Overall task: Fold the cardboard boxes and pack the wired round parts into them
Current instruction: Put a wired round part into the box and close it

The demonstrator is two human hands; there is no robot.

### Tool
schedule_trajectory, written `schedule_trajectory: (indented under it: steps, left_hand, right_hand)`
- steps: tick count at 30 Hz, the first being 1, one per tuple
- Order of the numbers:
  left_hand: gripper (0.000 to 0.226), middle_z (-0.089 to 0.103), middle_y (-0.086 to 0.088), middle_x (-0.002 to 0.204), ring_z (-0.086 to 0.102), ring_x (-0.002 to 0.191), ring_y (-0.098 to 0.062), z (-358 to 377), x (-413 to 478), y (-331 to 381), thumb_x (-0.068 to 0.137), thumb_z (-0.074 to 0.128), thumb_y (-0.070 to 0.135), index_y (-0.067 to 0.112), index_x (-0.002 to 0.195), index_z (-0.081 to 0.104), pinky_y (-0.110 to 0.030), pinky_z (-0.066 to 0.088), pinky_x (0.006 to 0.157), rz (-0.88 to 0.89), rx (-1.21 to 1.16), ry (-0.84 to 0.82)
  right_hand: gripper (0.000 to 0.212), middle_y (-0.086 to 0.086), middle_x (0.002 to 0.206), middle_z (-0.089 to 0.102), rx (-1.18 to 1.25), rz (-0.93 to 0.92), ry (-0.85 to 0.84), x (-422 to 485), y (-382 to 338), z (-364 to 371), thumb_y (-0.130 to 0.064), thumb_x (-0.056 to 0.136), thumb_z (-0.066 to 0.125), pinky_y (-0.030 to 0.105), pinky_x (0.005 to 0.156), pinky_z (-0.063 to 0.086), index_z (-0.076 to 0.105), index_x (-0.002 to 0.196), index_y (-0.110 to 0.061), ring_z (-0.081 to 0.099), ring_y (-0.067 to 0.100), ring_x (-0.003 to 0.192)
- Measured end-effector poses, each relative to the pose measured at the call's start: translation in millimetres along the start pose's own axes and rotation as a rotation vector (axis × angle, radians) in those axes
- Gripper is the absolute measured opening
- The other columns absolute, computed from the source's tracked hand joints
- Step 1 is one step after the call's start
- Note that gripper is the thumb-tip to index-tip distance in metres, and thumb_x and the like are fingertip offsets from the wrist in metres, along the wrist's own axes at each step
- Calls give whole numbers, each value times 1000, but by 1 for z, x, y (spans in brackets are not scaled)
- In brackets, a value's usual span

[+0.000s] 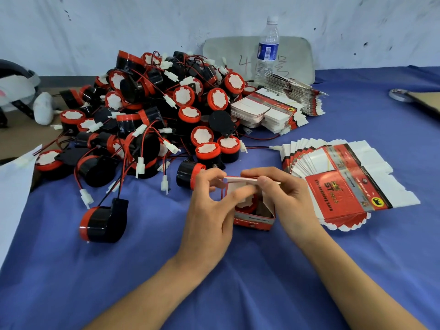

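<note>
Your left hand (209, 203) and right hand (285, 201) both had their fingers curled and pinched on the white lid flap (238, 179) of the small red-and-white cardboard box (253, 221). The left thumb (240, 192) lay under the flap and the right index finger ran along its top edge. That card looked light and thin, stiff only along its creases, so I judge it would buckle if squeezed mid-panel. It was best held at the flap's edges and corners, where you had it. Directly below your fingertips, inside the open box, sat a round part with a red rim and white notched face (246, 203). It looked like hard plastic, probably heavy enough to steady the box. Just beyond your left fingers lay a loose black-and-red part (188, 175), and past it the wired pile of parts (154, 110). Just beside your right knuckles lay the fan of flat unfolded boxes (345, 184), all of it on the blue cloth (238, 282).
</note>
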State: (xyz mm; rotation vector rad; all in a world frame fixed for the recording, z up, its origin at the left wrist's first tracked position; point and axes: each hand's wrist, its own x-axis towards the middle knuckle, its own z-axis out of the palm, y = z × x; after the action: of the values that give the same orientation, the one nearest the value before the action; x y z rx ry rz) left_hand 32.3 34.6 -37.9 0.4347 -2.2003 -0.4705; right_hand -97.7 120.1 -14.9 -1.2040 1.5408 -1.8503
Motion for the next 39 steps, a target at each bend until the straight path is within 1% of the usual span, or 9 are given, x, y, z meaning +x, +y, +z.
schedule_trajectory:
  steps: [7, 11, 15, 19, 23, 26, 33, 36, 39]
  left_hand:
    - [38, 27, -5, 152, 40, 135, -19, 2, -3, 2, 91, 51, 10, 34, 116, 67, -40, 50, 99, -44, -95, -129]
    - [41, 16, 2, 158, 38, 137, -9, 3, -5, 7, 93, 52, 16, 42, 124, 51, -15, 42, 101, -67, -209, -178]
    - [36, 28, -4, 147, 42, 126, 5, 4, -7, 10, 90, 52, 21, 34, 123, 53, -2, 31, 97, -52, -183, -104]
    - [32, 38, 5, 126, 45, 119, -7, 4, -8, 12, 92, 50, 30, 37, 123, 53, -22, 44, 98, -23, -97, -151]
    - [32, 51, 3, 121, 49, 116, -11, 4, -6, 11, 91, 54, 36, 32, 123, 57, -53, 35, 108, 58, -11, -162]
    - [30, 61, -1, 114, 59, 108, -18, 3, -4, 10, 88, 58, 39, 25, 113, 65, -52, 30, 112, 101, 41, -132]
    - [19, 64, -3, 101, 61, 93, -19, 8, -1, 13, 91, 57, 29, 16, 92, 70, -45, 33, 112, 127, 41, -155]
    - [19, 61, -2, 102, 53, 97, -14, 7, 2, 15, 92, 55, 26, 14, 92, 69, -52, 45, 99, 60, -57, -204]
    - [20, 57, 4, 108, 55, 97, -10, 1, 3, 12, 90, 55, 32, 16, 94, 67, -40, 54, 82, 4, -169, -300]
  right_hand:
    - [24, -9, 84, 74, -73, -5, 53, 2, -2, -3, 0, 93, 56, 12, 66, 49, 73, 95, -17, 67, 3, 77]
    - [27, -14, 84, 73, -121, -22, 87, 2, -1, -3, 1, 91, 59, 13, 68, 51, 72, 99, -21, 68, 2, 77]
    - [29, -16, 71, 69, -192, -45, 135, 1, 1, -1, 0, 91, 59, 11, 58, 46, 71, 99, -25, 60, -1, 60]
    - [32, -10, 75, 71, -318, -69, 249, 1, 0, -3, -5, 89, 63, 27, 60, 54, 70, 96, -36, 65, 11, 66]
    - [28, -15, 79, 71, -395, -97, 287, -2, -3, -7, -7, 88, 65, 21, 63, 52, 70, 96, -33, 65, 6, 71]
    - [26, -16, 85, 70, -444, -118, 221, -1, -5, -8, -7, 86, 68, 24, 69, 53, 70, 98, -30, 66, 4, 77]
    - [35, 1, 96, 63, -390, -194, -12, 2, -6, -13, 2, 86, 65, 13, 76, 46, 69, 113, -20, 62, 7, 88]
    - [41, 1, 94, 62, -277, -119, -37, 3, -7, -17, 4, 87, 65, 15, 77, 46, 67, 116, -24, 61, 6, 87]
    - [59, 6, 87, 60, -151, -60, -33, 3, -6, -14, 6, 87, 63, 17, 77, 47, 54, 131, -31, 59, 10, 81]
